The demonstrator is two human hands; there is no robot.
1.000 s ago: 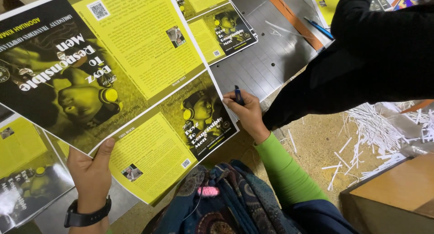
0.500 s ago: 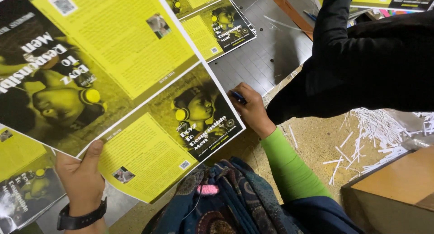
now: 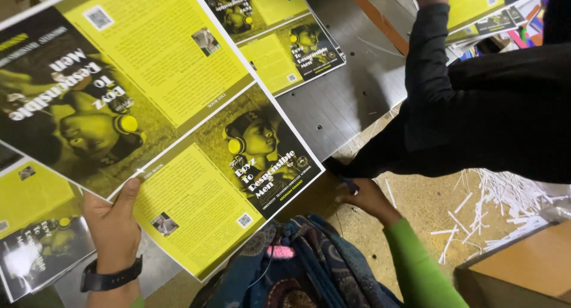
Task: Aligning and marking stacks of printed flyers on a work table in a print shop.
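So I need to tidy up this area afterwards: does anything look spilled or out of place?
Yes. White paper strips lie scattered in a loose heap over the floor at right, beside a brown box. The large printed sheet in the left hand looks intact.

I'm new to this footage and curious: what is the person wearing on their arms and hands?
Both hands are bare, with no gloves. The left hand has a black wristwatch with a dark band at the wrist, and a sliver of green cloth shows below it. The right hand comes out of a bright green long sleeve with a snug cuff.
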